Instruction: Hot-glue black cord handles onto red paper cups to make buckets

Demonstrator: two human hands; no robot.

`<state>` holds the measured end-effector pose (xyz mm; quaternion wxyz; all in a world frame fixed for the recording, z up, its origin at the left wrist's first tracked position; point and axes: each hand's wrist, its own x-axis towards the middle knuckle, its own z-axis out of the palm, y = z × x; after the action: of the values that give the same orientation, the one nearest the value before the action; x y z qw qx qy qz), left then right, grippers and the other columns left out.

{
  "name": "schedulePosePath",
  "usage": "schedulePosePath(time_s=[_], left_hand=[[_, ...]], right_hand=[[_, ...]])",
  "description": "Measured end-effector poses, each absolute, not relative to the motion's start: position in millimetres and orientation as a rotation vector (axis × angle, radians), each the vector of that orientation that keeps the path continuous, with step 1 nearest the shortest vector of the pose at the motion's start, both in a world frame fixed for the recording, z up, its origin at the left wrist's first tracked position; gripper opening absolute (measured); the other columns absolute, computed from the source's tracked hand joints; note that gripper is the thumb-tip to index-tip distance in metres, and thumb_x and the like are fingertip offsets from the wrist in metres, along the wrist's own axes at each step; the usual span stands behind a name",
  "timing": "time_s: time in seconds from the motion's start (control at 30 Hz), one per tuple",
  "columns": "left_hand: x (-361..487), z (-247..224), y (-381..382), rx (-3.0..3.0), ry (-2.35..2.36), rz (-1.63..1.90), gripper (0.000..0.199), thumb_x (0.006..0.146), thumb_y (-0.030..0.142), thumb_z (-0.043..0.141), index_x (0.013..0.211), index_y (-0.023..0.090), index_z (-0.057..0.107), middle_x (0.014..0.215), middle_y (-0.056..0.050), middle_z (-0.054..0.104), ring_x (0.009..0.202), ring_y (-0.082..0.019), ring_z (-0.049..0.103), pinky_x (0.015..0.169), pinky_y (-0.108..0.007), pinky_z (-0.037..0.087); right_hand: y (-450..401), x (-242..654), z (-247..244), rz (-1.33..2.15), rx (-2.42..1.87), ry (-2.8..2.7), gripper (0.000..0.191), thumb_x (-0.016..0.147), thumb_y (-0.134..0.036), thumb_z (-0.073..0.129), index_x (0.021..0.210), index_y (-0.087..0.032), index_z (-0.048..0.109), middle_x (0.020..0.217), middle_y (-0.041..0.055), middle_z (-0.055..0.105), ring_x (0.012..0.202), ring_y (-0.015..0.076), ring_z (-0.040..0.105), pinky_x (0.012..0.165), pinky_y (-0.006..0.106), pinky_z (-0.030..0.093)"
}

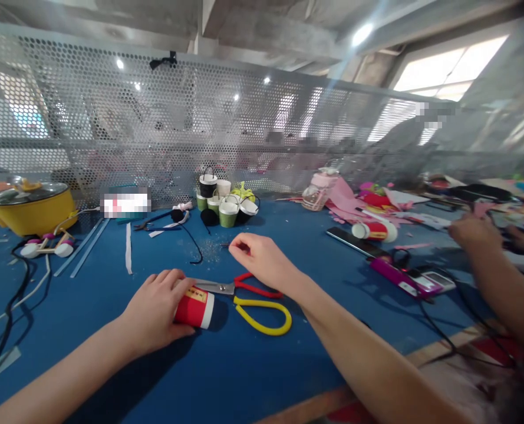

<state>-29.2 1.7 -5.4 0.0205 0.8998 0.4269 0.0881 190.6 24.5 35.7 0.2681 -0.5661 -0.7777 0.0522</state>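
Observation:
My left hand [158, 306] is wrapped round a red paper cup [195, 307] with a yellow label and a white rim, tilted on its side at the blue table. Just right of the cup lie scissors [262, 321] with one red and one yellow handle loop; their blades reach toward my left fingers. My right hand [262, 256] is closed in a pinch above the red loop. A thin dark tip pokes out at its fingertips, too small to name. Below and left of that hand are pale crumbs [211, 250] scattered on the table.
Several small paper cups [228, 213] with black cord handles stand at the back. Pliers [155, 222] and black cord lie left of them. A yellow electric pot [32, 209] is far left. Right are a phone [352, 241], a purple power strip [403, 277] and a co-worker's hand [476, 229].

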Motion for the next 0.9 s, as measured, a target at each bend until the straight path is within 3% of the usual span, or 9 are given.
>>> schedulePosePath(time_s=[0.1, 0.3, 0.6, 0.73, 0.9], left_hand=[[-21.7, 8.7, 3.2, 2.828, 1.341, 0.112, 0.063, 0.061, 0.037, 0.069, 0.119, 0.019, 0.051, 0.118, -0.014, 0.054, 0.106, -0.033, 0.051, 0.086, -0.047, 0.042], [-8.1, 30.9, 7.7, 2.814, 1.328, -0.221, 0.058, 0.057, 0.043, 0.070, 0.106, 0.013, 0.060, 0.096, -0.016, 0.063, 0.089, -0.036, 0.058, 0.074, -0.049, 0.046], [-12.4, 34.0, 10.5, 2.755, 1.338, -0.269, 0.053, 0.060, 0.047, 0.066, 0.102, 0.015, 0.059, 0.093, -0.015, 0.065, 0.084, -0.035, 0.062, 0.072, -0.048, 0.047], [-16.3, 37.0, 10.1, 2.716, 1.365, -0.324, 0.054, 0.061, 0.046, 0.065, 0.105, 0.015, 0.059, 0.094, -0.015, 0.065, 0.085, -0.035, 0.062, 0.074, -0.047, 0.047], [-22.3, 38.4, 11.4, 2.670, 1.375, -0.307, 0.058, 0.062, 0.046, 0.065, 0.111, 0.016, 0.057, 0.099, -0.015, 0.063, 0.089, -0.034, 0.061, 0.076, -0.046, 0.047]], right_hand=[[23.8, 184.5, 26.5, 0.198, -1.578, -2.144, 0.015, 0.081, -0.018, 0.049, 0.070, -0.015, 0.059, 0.067, 0.0028, 0.062, 0.058, 0.0119, 0.053, 0.055, 0.023, 0.038], [25.4, 180.5, 12.6, 0.255, -1.622, -2.213, 0.015, 0.080, -0.021, 0.050, 0.069, -0.017, 0.060, 0.064, 0.0014, 0.062, 0.058, 0.0119, 0.055, 0.054, 0.022, 0.036], [27.3, 196.6, 25.1, 0.111, -1.890, -2.190, 0.022, 0.085, -0.029, 0.044, 0.078, -0.018, 0.062, 0.079, 0.0032, 0.067, 0.070, 0.0146, 0.060, 0.057, 0.023, 0.038], [40.8, 217.3, 32.3, -0.034, -2.139, -2.130, 0.023, 0.086, -0.026, 0.042, 0.089, -0.015, 0.062, 0.092, 0.0099, 0.067, 0.081, 0.0204, 0.061, 0.064, 0.027, 0.040], [57.7, 240.8, 25.3, 0.041, -2.335, -2.192, 0.022, 0.081, -0.021, 0.049, 0.082, -0.009, 0.067, 0.089, 0.0189, 0.068, 0.083, 0.0260, 0.063, 0.062, 0.029, 0.041]])
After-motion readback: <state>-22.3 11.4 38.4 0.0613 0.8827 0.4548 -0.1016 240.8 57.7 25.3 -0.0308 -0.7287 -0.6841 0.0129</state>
